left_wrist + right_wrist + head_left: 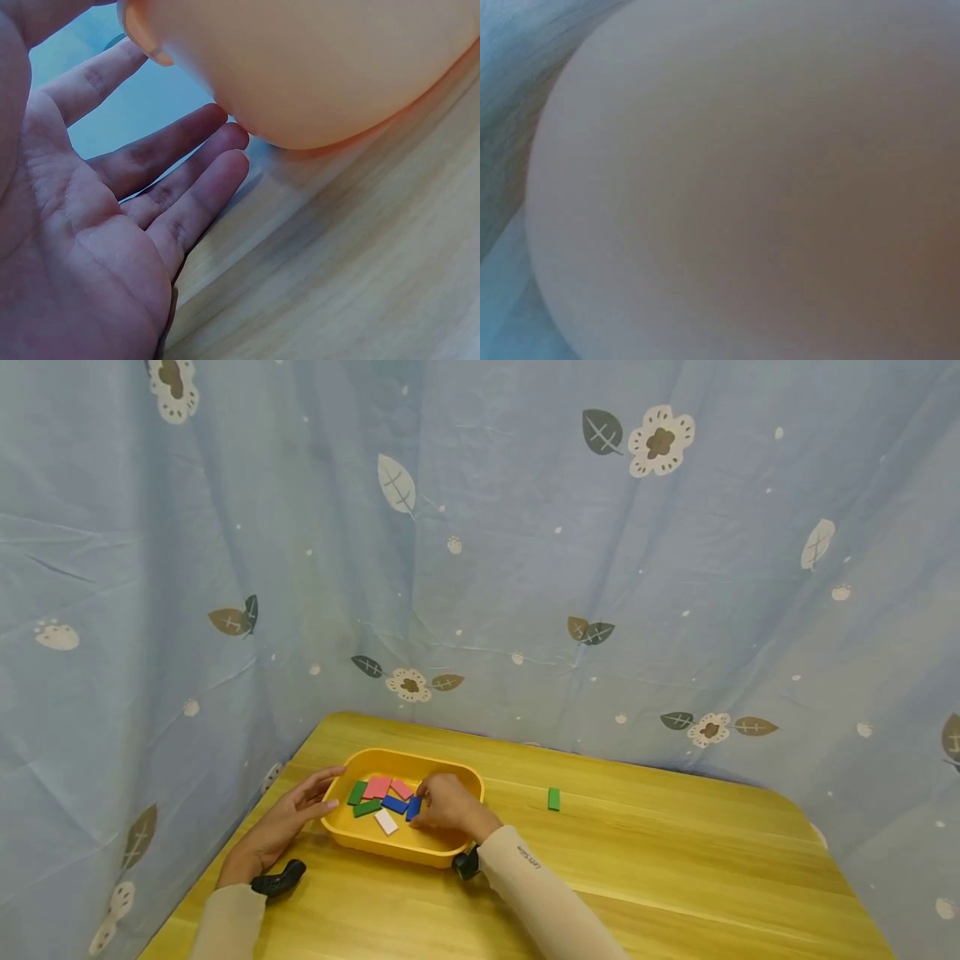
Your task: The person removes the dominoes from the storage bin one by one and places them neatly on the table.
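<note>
Yellow wood-grain bench (675, 860); left hand (281, 827) spread at yellow plastic tray (390, 850); right hand (453, 810) pinches flat blue block (413, 808); likely picking, lift needed next.

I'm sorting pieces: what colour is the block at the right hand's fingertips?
Blue; the block shows best in the head view.

Left hand (288, 818) rested, fingers extended, at left end of yellow tray (390, 848). Right hand (453, 803) pinched blue tile (413, 808) inside. Pink tiles (378, 787), green tiles (367, 808), white tile (386, 822) lay alongside. Lone green tile (553, 799) sat on table (675, 860), right of tray.
</note>
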A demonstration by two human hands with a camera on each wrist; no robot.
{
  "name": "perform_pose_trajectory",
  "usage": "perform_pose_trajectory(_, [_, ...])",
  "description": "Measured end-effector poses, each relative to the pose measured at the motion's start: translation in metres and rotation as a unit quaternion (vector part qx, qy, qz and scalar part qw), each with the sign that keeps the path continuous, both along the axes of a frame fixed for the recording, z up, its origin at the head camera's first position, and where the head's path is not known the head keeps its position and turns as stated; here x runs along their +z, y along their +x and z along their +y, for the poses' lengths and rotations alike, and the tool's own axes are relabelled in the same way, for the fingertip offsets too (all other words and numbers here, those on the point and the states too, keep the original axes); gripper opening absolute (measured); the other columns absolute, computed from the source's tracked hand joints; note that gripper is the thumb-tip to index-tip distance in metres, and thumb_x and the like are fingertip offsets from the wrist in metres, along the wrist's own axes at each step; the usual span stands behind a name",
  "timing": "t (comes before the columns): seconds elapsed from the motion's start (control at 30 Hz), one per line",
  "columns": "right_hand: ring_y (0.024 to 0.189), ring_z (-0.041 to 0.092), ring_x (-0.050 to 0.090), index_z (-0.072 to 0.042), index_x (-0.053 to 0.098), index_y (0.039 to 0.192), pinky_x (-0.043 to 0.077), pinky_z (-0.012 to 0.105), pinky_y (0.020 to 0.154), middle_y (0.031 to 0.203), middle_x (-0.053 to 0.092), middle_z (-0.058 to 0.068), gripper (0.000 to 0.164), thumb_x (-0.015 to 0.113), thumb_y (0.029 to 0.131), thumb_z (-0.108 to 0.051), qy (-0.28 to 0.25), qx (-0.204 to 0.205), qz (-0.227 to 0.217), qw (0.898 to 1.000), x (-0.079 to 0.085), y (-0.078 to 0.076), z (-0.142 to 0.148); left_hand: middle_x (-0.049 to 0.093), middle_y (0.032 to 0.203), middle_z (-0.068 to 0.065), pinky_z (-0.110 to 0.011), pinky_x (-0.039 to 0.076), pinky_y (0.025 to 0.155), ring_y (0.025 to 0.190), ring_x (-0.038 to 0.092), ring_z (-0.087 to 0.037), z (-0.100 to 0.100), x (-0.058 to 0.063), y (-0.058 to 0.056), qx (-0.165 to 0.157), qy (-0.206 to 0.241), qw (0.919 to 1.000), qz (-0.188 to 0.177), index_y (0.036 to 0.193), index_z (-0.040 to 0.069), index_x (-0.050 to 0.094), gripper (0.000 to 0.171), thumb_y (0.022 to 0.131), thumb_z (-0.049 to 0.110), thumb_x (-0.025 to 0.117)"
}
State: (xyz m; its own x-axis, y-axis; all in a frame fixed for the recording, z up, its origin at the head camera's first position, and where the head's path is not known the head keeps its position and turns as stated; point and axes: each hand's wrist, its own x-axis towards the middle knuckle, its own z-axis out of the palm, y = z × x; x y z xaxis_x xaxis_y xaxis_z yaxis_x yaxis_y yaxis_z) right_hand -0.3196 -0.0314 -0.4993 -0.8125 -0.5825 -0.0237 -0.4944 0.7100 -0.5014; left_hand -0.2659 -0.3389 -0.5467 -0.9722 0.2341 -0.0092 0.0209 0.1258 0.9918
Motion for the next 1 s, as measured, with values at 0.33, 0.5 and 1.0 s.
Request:
perform_pose_trajectory(0.33, [0.073,0.006,0.064,-0.002,0.073,0.113,0.054,0.020,0.068,0.083,0.072,-0.002,0.040,0.091,0.080,-0.017,-0.073,-0.013,-0.031,0.997,0.003,-0.002,0.006,0.029,0.165,-0.011,-0.017,0.043,0.098,0.145,0.034,-0.027,0.000,-0.001,-0.001,-0.004,0.007,1.0000,-0.003,0.159,0.023,0.039,0.061,0.104,0.022,0.064])
perform_pose_trajectory(0.5, [0.072,0.006,0.067,-0.001,0.071,0.120,0.055,0.022,0.066,0.084,0.074,-0.002,0.043,0.089,0.082,-0.012,-0.131,-0.016,-0.058,0.990,0.008,-0.001,0.009,0.028,0.165,-0.010,-0.015,0.042,0.098,0.145,0.033,-0.025,-0.001,0.000,0.000,-0.004,0.005,1.0000,-0.003,0.159,0.023,0.039,0.060,0.104,0.023,0.064])
perform_pose_trajectory(1.0, [0.082,0.006,0.068,-0.011,0.070,0.129,0.056,0.027,0.079,0.092,0.074,-0.007,0.045,0.085,0.087,-0.019,-0.171,-0.007,-0.060,0.983,0.028,0.002,0.040,0.027,0.165,-0.011,-0.014,0.042,0.097,0.149,0.025,-0.036,0.002,0.000,0.001,0.002,-0.002,1.0000,-0.005,0.159,0.022,0.038,0.061,0.104,0.024,0.064])
